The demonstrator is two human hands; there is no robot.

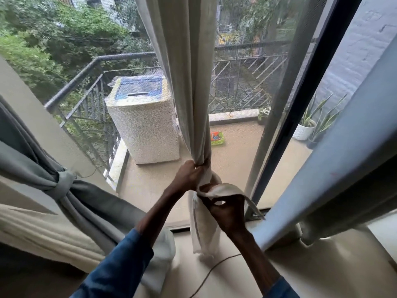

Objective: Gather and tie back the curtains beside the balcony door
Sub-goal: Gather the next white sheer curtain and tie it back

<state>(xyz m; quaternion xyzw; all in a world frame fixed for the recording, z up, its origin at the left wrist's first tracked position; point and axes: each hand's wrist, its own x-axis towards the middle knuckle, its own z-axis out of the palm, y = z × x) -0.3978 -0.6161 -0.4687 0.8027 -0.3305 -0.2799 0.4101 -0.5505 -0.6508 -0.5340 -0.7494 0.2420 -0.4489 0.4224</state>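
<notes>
A cream curtain (189, 87) hangs gathered into a narrow bunch in front of the balcony door screen. My left hand (189, 176) grips the bunch at its narrowest point. My right hand (227, 208) pinches a cream fabric strip (225, 189) that loops off the bunch just below my left hand. The curtain's tail (204, 231) hangs down to the floor beneath both hands. At the left, a grey-green curtain (90, 203) is held back by a knotted tie (64, 183).
The dark door frame (300, 104) stands right of the bunch, with a pale blue panel (335, 164) beside it. Outside are a covered washing machine (144, 123), railing (86, 82) and potted plants (307, 127). A cord (214, 269) lies on the floor.
</notes>
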